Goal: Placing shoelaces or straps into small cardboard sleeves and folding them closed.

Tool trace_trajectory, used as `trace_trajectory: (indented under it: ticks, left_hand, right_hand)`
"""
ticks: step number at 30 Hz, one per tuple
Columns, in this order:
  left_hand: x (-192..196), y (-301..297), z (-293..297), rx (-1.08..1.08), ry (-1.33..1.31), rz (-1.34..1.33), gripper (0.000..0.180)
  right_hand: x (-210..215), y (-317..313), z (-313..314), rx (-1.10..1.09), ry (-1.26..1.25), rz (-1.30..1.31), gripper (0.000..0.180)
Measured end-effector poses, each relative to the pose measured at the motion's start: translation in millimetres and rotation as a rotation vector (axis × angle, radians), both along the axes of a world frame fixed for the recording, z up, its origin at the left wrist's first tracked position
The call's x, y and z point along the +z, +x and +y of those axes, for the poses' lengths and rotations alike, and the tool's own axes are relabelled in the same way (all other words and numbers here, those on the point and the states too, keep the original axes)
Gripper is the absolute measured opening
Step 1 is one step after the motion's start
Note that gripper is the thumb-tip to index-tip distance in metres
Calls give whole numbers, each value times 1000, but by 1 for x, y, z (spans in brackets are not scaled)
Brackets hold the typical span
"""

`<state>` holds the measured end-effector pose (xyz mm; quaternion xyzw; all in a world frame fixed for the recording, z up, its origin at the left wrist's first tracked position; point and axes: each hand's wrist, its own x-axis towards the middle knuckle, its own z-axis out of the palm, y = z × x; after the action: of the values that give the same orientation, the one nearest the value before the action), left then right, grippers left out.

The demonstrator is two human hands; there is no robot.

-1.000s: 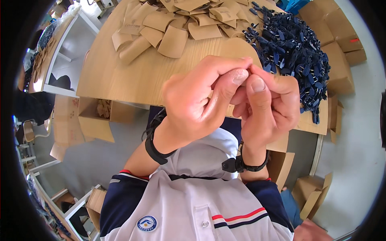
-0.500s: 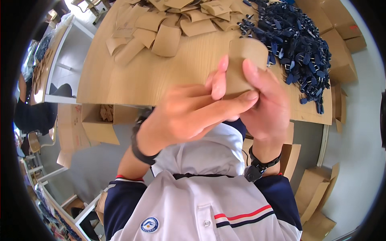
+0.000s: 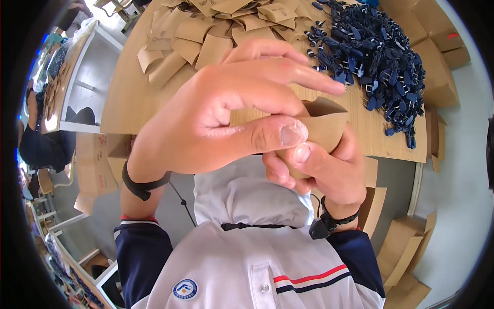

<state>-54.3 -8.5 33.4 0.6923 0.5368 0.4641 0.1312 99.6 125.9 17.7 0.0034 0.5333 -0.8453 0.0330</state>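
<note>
A small brown card pillow box is in my hands above the front part of the table. Its upper end gapes open, with a flap standing up at the far side. My right hand is closed around the box from the right, thumb on its near face. My left hand pinches the box's left edge between thumb and index finger, while its other fingers stretch out above the opening. My left fingers cover part of the box, and its inside is mostly hidden.
Beyond my hands, a heap of flat brown pillow boxes lies on the wooden table. At the far right is a large pile of dark blue corded items with metal ends. Cardboard cartons stand at the right and under the table's left side.
The box has come lower and tilted, and its upper end now shows open. My left hand has shifted up from the box's lower end to its upper left edge, fingers spreading.
</note>
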Motion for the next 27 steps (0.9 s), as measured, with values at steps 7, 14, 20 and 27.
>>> trace_trajectory:
  ticks: [7, 14, 20, 27]
  left_hand:
    - [-18, 21, 10, 389, 94, -205, 20]
    - [-33, 44, 24, -122, -311, -1165, 61]
    - [-55, 35, 23, 410, 350, -184, 66]
    - [-51, 56, 31, 627, 322, 491, 20]
  right_hand:
    - [-19, -18, 2, -535, 829, 413, 24]
    - [-17, 0, 29, -168, 1118, 446, 41]
    - [-18, 1, 19, -223, 592, 99, 31]
    - [-31, -2, 1, -369, 98, 85, 39]
